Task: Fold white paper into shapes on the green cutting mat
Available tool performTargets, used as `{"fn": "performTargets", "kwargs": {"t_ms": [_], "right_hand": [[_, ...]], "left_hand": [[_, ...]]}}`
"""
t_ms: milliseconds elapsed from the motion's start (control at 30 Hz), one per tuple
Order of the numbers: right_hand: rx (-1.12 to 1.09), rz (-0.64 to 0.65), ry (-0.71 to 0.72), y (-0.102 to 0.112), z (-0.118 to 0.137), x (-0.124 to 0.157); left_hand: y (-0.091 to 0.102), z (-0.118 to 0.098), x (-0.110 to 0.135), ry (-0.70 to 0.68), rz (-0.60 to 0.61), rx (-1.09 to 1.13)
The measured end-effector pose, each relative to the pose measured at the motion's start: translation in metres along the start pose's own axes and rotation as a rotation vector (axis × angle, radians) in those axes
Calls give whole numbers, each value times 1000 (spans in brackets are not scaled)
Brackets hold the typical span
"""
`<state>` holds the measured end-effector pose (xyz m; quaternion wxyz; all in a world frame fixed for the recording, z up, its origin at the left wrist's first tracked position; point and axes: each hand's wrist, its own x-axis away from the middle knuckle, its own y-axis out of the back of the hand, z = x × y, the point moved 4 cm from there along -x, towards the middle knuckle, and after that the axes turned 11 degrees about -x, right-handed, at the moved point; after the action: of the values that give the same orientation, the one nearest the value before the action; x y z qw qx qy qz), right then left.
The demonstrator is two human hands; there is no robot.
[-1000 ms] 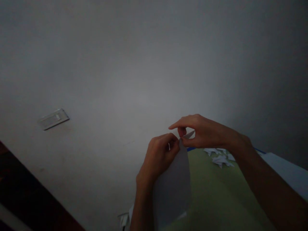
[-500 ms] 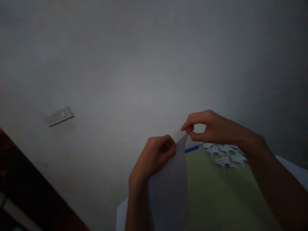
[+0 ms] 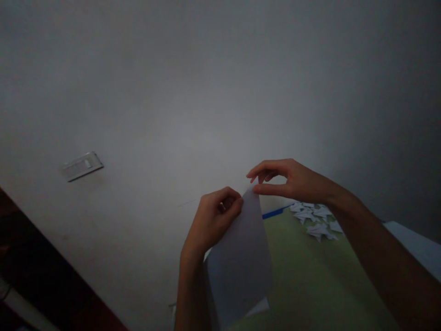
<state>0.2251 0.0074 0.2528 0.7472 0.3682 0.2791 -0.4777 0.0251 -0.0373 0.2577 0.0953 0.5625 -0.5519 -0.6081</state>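
A sheet of white paper (image 3: 241, 257) hangs upright in front of me, its top narrowing to a corner. My left hand (image 3: 220, 216) is closed, pinching the paper's left edge just below that corner. At the corner itself, my right hand (image 3: 275, 179) has its thumb against the front of the sheet. The other fingers of that hand curve over behind the tip. Below lies a yellow-green surface (image 3: 310, 276) partly covered by the sheet. Several small folded white paper pieces (image 3: 319, 230) lie on its far side, near my right forearm.
A blue strip (image 3: 274, 214) runs along the far edge of the green surface. A pale wall (image 3: 193, 101) stands behind, with a switch plate (image 3: 82, 166) on it at left. A dark edge (image 3: 44, 271) crosses the lower left. A white surface (image 3: 413, 243) shows at right.
Both hands have shifted slightly left with the paper. The right fingers have spread from a tight pinch, the thumb now lying on the corner. The sheet's lower edge has come into view.
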Motion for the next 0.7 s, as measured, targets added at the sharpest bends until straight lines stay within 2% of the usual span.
{"fn": "performTargets", "kwargs": {"t_ms": [100,200,333,500,700], "right_hand": [[-68,27,-6,-6,6,-2],[-87,2,25,-10,15,-4],[-9,-84,75,-14,30,-5],[75,-140,124,-19,50,-6],[145,-233,153,-18,62,-5]], "left_hand": [[-1,-5,-3,20,-36,50],[-2,-7,-5,43,-130,155],[-3,-9,-6,63,-211,324],[2,-20,-4,87,-299,391],[0,-24,-5,116,-261,445]]}}
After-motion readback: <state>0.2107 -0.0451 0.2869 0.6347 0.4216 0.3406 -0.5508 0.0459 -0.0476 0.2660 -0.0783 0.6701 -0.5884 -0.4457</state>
